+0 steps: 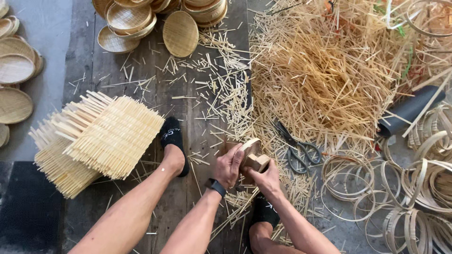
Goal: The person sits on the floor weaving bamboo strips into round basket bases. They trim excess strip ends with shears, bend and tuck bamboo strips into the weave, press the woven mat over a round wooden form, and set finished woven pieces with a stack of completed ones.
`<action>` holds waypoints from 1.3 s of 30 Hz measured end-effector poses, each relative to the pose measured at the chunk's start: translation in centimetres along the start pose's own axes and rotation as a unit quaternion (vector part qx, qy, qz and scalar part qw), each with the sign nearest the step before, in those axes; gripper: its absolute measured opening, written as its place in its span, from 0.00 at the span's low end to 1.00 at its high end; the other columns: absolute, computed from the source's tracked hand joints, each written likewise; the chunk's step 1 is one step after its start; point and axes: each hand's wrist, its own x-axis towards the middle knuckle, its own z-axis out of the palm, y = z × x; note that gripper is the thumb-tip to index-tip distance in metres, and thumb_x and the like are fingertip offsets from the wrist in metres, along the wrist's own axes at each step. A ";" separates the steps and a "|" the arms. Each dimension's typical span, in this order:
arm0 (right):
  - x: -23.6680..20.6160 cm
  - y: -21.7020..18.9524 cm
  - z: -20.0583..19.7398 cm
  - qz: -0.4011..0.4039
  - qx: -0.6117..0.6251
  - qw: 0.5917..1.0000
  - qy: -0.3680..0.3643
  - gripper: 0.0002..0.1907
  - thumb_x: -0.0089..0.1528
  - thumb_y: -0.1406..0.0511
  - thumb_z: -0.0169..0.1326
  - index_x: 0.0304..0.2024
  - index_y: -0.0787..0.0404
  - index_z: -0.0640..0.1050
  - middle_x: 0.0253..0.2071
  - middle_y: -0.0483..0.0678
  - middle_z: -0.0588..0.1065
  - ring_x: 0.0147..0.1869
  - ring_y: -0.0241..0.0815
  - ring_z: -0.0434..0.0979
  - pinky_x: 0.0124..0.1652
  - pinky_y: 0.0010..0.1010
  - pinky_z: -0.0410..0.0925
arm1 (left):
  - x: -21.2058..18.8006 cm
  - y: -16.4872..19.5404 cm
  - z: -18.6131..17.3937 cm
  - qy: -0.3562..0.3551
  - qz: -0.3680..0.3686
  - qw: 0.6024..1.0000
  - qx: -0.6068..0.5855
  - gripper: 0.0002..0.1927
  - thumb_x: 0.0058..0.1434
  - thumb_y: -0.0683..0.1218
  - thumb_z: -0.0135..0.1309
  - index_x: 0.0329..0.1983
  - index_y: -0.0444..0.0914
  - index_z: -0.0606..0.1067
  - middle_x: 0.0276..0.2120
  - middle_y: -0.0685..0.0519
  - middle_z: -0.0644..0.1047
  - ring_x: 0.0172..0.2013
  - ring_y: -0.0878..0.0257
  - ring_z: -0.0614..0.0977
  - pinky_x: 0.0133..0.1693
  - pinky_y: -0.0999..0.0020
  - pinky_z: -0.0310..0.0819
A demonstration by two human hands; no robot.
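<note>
Bamboo scraps litter the plank floor [117, 75]; both hands, left hand [229, 165] and right hand [268, 179], close their fingers around a small wooden block [254, 159], scissors [296, 146] lying just right.

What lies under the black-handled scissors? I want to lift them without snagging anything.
The black-handled scissors lie on loose pale bamboo offcuts scattered over the dark wooden plank floor. Whatever sits directly beneath the blades and handles is covered.

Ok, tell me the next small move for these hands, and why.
Probably keep both grips and steady the wooden block on the floor: the left hand wraps its rounded top, the right hand clamps its lower end, and the scissors lie untouched beside them.
</note>
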 end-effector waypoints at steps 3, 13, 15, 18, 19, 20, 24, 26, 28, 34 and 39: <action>0.5 0.1 -1.8 0.037 0.013 0.998 -0.054 0.32 0.46 0.61 0.69 0.50 0.65 0.72 0.43 0.55 0.79 0.42 0.45 0.83 0.42 0.34 0.78 | 0.4 -2.6 -0.5 0.011 -0.041 0.999 -0.018 0.28 0.72 0.62 0.45 0.54 0.35 0.80 0.38 0.40 0.84 0.38 0.57 0.84 0.39 0.64 0.78; -0.2 3.6 -9.0 0.019 0.336 0.934 -0.119 0.30 0.54 0.61 0.62 0.56 0.67 0.72 0.45 0.52 0.78 0.46 0.48 0.81 0.43 0.43 0.77 | 9.2 -10.7 -5.9 -0.022 -0.309 0.945 -0.103 0.30 0.67 0.64 0.49 0.42 0.31 0.82 0.37 0.48 0.83 0.37 0.63 0.81 0.41 0.65 0.76; -0.2 4.5 -9.3 0.026 0.328 0.940 -0.093 0.28 0.55 0.61 0.61 0.55 0.66 0.73 0.43 0.51 0.77 0.44 0.47 0.80 0.41 0.45 0.77 | 13.1 -8.4 -6.8 -0.002 -0.306 0.944 -0.120 0.31 0.67 0.64 0.48 0.46 0.31 0.80 0.40 0.47 0.83 0.39 0.61 0.83 0.43 0.62 0.78; -0.1 5.4 -9.5 0.022 0.333 0.939 -0.078 0.25 0.56 0.62 0.60 0.53 0.67 0.73 0.41 0.52 0.76 0.44 0.46 0.79 0.40 0.46 0.77 | 19.4 -3.1 -9.0 0.110 -0.234 0.863 -0.434 0.32 0.67 0.64 0.46 0.54 0.32 0.76 0.47 0.48 0.84 0.47 0.60 0.86 0.52 0.62 0.80; -0.1 5.5 -9.5 0.020 0.336 0.938 -0.078 0.25 0.57 0.62 0.61 0.52 0.69 0.73 0.41 0.52 0.76 0.43 0.46 0.79 0.40 0.47 0.77 | 21.2 -1.4 -9.8 0.117 -0.213 0.846 -0.475 0.30 0.67 0.63 0.45 0.54 0.33 0.75 0.46 0.47 0.83 0.46 0.59 0.86 0.53 0.59 0.80; -0.1 5.7 -9.5 0.021 0.336 0.938 -0.079 0.25 0.57 0.62 0.60 0.53 0.68 0.73 0.41 0.52 0.76 0.43 0.46 0.79 0.40 0.46 0.77 | 22.2 -0.1 -10.3 0.125 -0.191 0.827 -0.514 0.28 0.68 0.63 0.45 0.54 0.35 0.74 0.46 0.47 0.82 0.46 0.57 0.86 0.53 0.57 0.81; -0.1 5.3 -8.4 0.032 0.333 0.938 -0.091 0.27 0.56 0.61 0.59 0.55 0.67 0.72 0.42 0.52 0.76 0.43 0.44 0.78 0.38 0.47 0.76 | 19.3 0.9 -8.1 -0.020 -0.184 0.865 -0.465 0.17 0.70 0.53 0.52 0.46 0.34 0.78 0.40 0.46 0.84 0.42 0.59 0.86 0.50 0.64 0.80; -0.2 4.6 -7.4 0.032 0.329 0.938 -0.110 0.29 0.56 0.61 0.59 0.57 0.67 0.71 0.43 0.52 0.76 0.44 0.45 0.78 0.39 0.46 0.77 | 13.7 -1.1 -4.6 -0.107 -0.233 0.884 -0.392 0.16 0.74 0.53 0.51 0.38 0.36 0.77 0.34 0.49 0.83 0.37 0.60 0.85 0.40 0.63 0.80; -0.5 3.7 -6.3 0.026 0.322 0.936 -0.138 0.31 0.55 0.61 0.60 0.58 0.66 0.69 0.45 0.52 0.75 0.46 0.46 0.79 0.42 0.43 0.77 | 7.6 -3.9 -1.0 -0.121 -0.383 0.888 -0.223 0.21 0.71 0.59 0.45 0.35 0.39 0.77 0.27 0.49 0.80 0.27 0.58 0.81 0.28 0.62 0.76; -1.0 1.2 -2.4 0.041 0.358 0.902 -0.239 0.34 0.61 0.54 0.51 0.66 0.62 0.68 0.61 0.48 0.75 0.61 0.39 0.77 0.58 0.30 0.68 | -3.1 -10.5 3.1 -0.016 -0.488 0.770 -0.410 0.19 0.66 0.57 0.53 0.44 0.36 0.79 0.30 0.50 0.81 0.28 0.58 0.79 0.29 0.60 0.76; 0.7 1.6 -0.2 0.022 0.079 0.985 -0.153 0.22 0.67 0.55 0.49 0.58 0.60 0.76 0.50 0.48 0.80 0.52 0.42 0.77 0.53 0.35 0.68 | 0.6 -10.1 -1.9 0.083 -0.199 0.953 -0.214 0.18 0.60 0.46 0.63 0.51 0.35 0.78 0.41 0.53 0.82 0.40 0.63 0.82 0.45 0.67 0.78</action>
